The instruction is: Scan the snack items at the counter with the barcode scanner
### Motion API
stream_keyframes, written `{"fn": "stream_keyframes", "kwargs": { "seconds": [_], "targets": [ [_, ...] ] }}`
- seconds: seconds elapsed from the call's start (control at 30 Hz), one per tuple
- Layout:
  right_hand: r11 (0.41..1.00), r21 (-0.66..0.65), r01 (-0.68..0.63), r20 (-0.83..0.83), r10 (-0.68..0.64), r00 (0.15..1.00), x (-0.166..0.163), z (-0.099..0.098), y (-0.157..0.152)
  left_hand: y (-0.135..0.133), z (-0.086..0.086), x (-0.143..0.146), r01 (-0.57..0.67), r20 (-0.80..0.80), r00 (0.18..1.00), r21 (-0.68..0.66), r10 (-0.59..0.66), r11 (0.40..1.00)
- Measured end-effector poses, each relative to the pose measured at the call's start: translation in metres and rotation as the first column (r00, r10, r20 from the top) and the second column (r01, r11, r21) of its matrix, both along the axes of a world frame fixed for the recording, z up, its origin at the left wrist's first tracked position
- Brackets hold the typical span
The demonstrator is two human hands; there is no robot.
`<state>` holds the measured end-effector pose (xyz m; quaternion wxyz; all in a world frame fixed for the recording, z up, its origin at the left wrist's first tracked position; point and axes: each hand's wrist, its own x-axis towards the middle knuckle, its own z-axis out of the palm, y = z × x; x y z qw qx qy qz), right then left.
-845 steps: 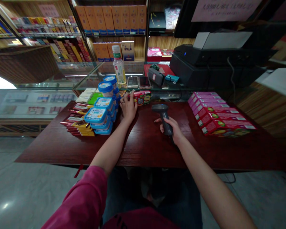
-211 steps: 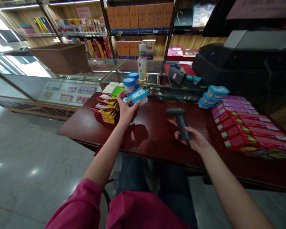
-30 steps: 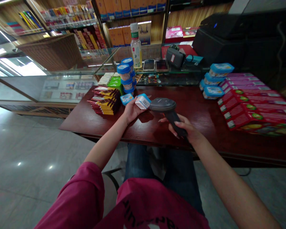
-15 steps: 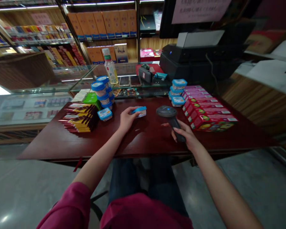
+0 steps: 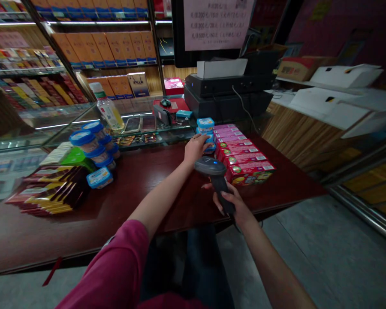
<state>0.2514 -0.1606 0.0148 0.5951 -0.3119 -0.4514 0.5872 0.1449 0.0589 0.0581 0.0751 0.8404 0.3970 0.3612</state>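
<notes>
My right hand (image 5: 229, 202) is wrapped round the handle of a black barcode scanner (image 5: 214, 175), held just above the dark red table (image 5: 154, 189). My left hand (image 5: 195, 148) reaches far right across the table. Its fingers close on a small blue-lidded tub (image 5: 208, 144) at the stack of like tubs (image 5: 205, 125). That stack stands beside a row of pink and red boxes (image 5: 241, 152).
At the left stand more blue-lidded tubs (image 5: 91, 148), a single tub (image 5: 99, 177), a green packet (image 5: 74, 156) and a pile of dark snack bars (image 5: 51, 191). Behind, a glass counter (image 5: 138, 128) carries a drink bottle (image 5: 107, 107), phones and a black register (image 5: 227, 92). Shelves of boxes line the back wall.
My left hand has carried the blue-lidded tub from the middle of the table to the stack at the right. My view has swung right. The scanner hand has barely moved.
</notes>
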Motion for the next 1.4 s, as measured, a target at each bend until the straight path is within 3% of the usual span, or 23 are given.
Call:
{"fn": "stream_keyframes", "kwargs": {
  "seconds": [0.13, 0.23, 0.47, 0.73, 1.0, 1.1, 1.2, 1.27, 1.4],
  "targets": [
    [1.0, -0.005, 0.013, -0.069, -0.013, 0.998, 0.0, -0.003, -0.002, -0.003, -0.008, 0.017, -0.018, -0.195, 0.981, 0.016, 0.021, 1.0],
    [1.0, -0.002, 0.018, -0.097, -0.018, 0.995, 0.0, -0.003, -0.003, -0.006, -0.011, 0.017, -0.039, -0.251, 0.967, 0.003, 0.038, 0.999],
    [0.999, 0.003, 0.039, -0.121, -0.038, 0.992, -0.002, -0.001, -0.004, -0.01, -0.004, -0.006, -0.014, -0.236, 0.972, -0.012, 0.01, 1.0],
    [0.998, -0.038, 0.06, -0.057, -0.062, 0.996, -0.003, 0.002, -0.004, -0.006, -0.018, 0.008, 0.025, -0.036, 0.999, -0.002, -0.025, 1.0],
    [0.997, -0.025, 0.079, -0.039, -0.08, 0.996, -0.001, 0.0, -0.004, -0.013, -0.022, 0.005, 0.035, -0.146, 0.989, 0.023, -0.031, 0.999],
    [0.997, -0.052, 0.057, 0.007, -0.057, 0.998, 0.0, 0.001, -0.004, -0.02, -0.024, -0.025, 0.086, -0.194, 0.979, 0.112, -0.063, 0.99],
    [0.996, -0.078, 0.046, 0.051, -0.043, 0.998, -0.003, 0.005, -0.002, -0.035, -0.026, -0.082, 0.08, -0.208, 0.977, 0.188, -0.04, 0.979],
    [0.993, -0.094, 0.065, 0.056, -0.06, 0.997, -0.011, 0.01, 0.001, -0.049, -0.026, -0.13, 0.041, -0.232, 0.973, 0.206, 0.008, 0.978],
    [0.988, -0.153, 0.029, -0.004, -0.03, 1.0, -0.043, 0.021, 0.012, -0.08, -0.023, -0.225, -0.155, -0.261, 0.943, 0.208, 0.208, 0.966]
  ]
}}
